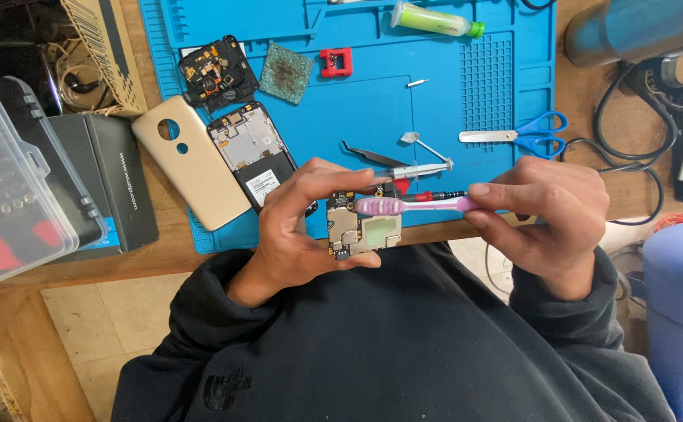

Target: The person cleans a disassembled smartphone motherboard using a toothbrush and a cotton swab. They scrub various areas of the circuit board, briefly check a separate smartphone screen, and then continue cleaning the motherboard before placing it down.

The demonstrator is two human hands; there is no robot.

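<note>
We are brushing the circuit board [362, 230], held near the desk's near edge in the left hand [298, 227], grip closed on it. Right hand [548, 219] grips a pink toothbrush [415, 205], bristles on the board. Next likely needs short light strokes.

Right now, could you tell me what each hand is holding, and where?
Left hand grips the circuit board by its edges; right hand holds the toothbrush by its handle.

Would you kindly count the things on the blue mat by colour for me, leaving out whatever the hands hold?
Red: 1, the clip
Green: 2, the tube and the pad
Blue-handled: 1, the scissors
Beige: 1, the phone cover
Total: 5, on the mat
</note>
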